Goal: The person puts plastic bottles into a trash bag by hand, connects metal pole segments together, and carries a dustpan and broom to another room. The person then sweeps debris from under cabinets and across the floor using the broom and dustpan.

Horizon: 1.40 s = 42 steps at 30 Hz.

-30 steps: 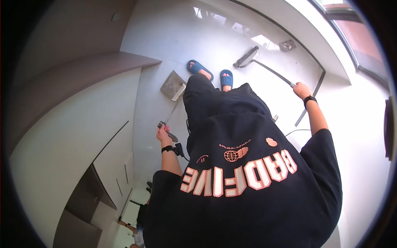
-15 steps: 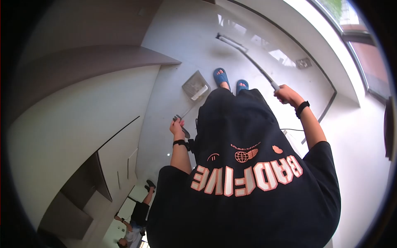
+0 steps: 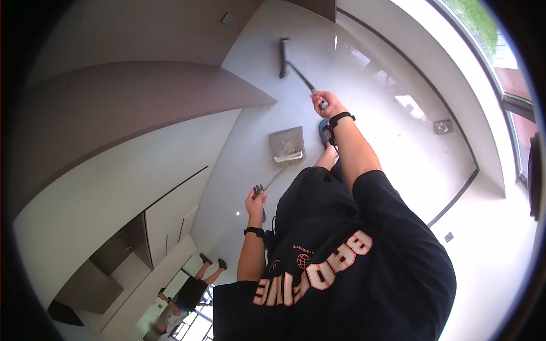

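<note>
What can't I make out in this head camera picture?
All in the head view:
Blue slipper: partly hidden by the right forearm; the other foot can't be made out clearly.
Broom head: slightly blurred, so single bristles don't show.
Dustpan: any fine dust inside is too small to tell.
Dustpan handle: its grip is partly covered by the left hand.
Window: cut off by the dark lens rim.

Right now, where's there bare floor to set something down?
The floor between the broom and the square metal fitting looks mostly bare. It's crowded around the dustpan, left hand and blue slipper.
</note>
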Each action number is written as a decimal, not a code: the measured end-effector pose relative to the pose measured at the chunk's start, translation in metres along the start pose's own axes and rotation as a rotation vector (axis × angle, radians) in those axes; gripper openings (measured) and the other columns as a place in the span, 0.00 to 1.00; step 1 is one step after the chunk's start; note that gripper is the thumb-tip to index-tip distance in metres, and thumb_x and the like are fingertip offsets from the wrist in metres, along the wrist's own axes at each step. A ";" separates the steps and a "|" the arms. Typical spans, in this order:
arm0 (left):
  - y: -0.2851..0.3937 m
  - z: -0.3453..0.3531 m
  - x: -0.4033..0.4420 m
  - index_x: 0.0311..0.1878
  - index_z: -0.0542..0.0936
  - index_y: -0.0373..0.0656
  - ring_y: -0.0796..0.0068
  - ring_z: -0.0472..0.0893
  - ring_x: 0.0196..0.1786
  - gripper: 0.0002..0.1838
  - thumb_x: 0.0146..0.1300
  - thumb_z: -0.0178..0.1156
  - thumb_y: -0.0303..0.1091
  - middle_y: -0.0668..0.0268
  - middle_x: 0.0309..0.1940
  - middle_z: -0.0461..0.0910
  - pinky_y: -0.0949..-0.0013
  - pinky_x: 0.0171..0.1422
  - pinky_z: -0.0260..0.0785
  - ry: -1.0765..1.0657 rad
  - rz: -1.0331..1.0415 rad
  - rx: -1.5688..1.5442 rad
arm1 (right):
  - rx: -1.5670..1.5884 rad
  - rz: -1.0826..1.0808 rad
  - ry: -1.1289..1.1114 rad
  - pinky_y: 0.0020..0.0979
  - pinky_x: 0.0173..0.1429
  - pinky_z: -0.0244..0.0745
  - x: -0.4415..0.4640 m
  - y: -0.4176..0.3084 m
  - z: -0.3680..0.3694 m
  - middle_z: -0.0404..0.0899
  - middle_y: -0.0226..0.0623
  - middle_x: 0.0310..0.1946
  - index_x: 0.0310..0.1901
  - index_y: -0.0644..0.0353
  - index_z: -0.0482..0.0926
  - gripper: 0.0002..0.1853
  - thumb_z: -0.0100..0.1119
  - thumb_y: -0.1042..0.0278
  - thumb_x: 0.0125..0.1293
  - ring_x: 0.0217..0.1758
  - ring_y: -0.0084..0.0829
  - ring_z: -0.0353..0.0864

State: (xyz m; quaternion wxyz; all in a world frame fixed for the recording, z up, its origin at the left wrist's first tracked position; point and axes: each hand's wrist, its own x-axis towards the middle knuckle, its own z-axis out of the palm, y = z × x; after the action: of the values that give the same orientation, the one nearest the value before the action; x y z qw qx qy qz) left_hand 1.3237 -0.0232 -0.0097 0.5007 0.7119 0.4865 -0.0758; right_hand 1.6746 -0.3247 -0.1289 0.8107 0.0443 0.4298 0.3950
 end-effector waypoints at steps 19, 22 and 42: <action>-0.045 -0.114 0.047 0.42 0.76 0.36 0.71 0.82 0.29 0.10 0.54 0.57 0.23 0.63 0.29 0.80 0.72 0.33 0.76 -0.309 -0.219 0.250 | 0.666 -0.517 0.212 0.19 0.19 0.64 -0.288 0.064 -0.248 0.64 0.27 0.16 0.40 0.73 0.67 0.08 0.51 0.78 0.63 0.14 0.20 0.64; -0.018 -0.090 0.027 0.43 0.74 0.36 0.66 0.83 0.30 0.12 0.55 0.56 0.23 0.61 0.32 0.78 0.70 0.34 0.79 -0.426 -0.357 0.272 | 0.591 -0.530 0.127 0.20 0.19 0.66 -0.307 0.069 -0.204 0.63 0.25 0.14 0.24 0.60 0.63 0.10 0.50 0.82 0.60 0.14 0.20 0.65; 0.034 0.032 0.019 0.38 0.74 0.41 0.75 0.78 0.26 0.06 0.59 0.59 0.27 0.66 0.28 0.77 0.71 0.28 0.69 -0.369 -0.387 0.292 | 0.290 -0.205 -0.029 0.17 0.18 0.62 -0.179 -0.021 -0.100 0.67 0.25 0.17 0.36 0.72 0.72 0.05 0.54 0.78 0.63 0.14 0.16 0.64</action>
State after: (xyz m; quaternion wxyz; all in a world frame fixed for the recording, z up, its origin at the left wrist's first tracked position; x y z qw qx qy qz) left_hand 1.3719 -0.0375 -0.0152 0.4493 0.6448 0.4976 -0.3670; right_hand 1.5572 -0.4872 -0.0812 0.8379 0.1227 0.4728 0.2435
